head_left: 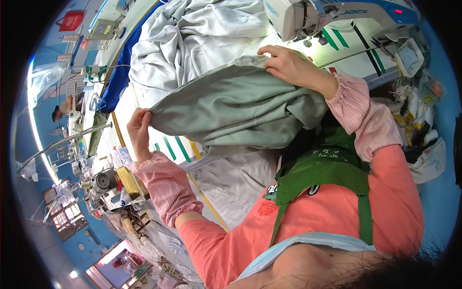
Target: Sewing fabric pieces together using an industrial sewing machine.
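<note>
A large piece of grey-green fabric (231,103) stretches between my two hands, its upper edge lifted in a curve and its lower part draping over the table edge toward my lap. At its left end, my left hand (139,129) pinches the edge between thumb and fingers. My right hand (291,70) is closed at the fabric's upper right edge, with the index finger raised; the fingertips partly hide the grip. Just beyond the right hand is the head of a white and blue sewing machine (291,19), its lamp lighting the needle area.
Pale, crumpled fabric (168,58) heaps on the far side of the table. Green and black strips (363,45) mark the white tabletop at right. A small tray (410,58) stands beside thread cones and bags (418,115). More sewing machines (103,180) line the left, and light cloth (236,178) lies below the table edge.
</note>
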Tool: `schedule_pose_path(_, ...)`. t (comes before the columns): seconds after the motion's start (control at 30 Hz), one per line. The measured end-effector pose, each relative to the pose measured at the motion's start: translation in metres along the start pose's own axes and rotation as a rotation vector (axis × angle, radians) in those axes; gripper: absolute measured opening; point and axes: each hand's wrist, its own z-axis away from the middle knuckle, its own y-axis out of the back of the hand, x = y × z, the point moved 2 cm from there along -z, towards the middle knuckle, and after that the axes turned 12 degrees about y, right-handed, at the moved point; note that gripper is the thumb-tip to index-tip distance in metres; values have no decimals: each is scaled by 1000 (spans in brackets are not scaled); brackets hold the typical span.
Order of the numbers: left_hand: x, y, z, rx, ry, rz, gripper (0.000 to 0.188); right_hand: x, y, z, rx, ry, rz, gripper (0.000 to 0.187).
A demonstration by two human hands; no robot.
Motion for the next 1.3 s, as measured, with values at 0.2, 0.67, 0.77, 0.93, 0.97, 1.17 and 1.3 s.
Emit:
schedule_pose_path(0.2, -6, 2, 2, -5, 6, 28, 4, 13, -8, -7, 1, -75, -47, 9)
schedule_pose_path(0.67, 3, -9, 2, 0, -102, -36, 6, -51, 52, 36, 288, -130, -199, 11)
schedule_pose_path(0.77, 9, -14, 8, -9, -137, 61, 9, -59, 58, 44, 413, -120, -268, 14)
schedule_pose_path(0.93, 15, -21, 15, -15, -167, 47, 11, -73, 67, 56, 450, -175, -279, 17)
schedule_pose_path(0.97, 19, -26, 15, -14, -159, 59, 11, -72, 67, 60, 488, -190, -315, 17)
schedule_pose_path(1.17, 19, -21, 26, 0, -113, 131, 8, -85, 72, 56, 512, -209, -362, 20)
schedule_pose_path(1.3, 20, -18, 26, -9, -124, 68, 9, -85, 75, 55, 484, -170, -305, 21)
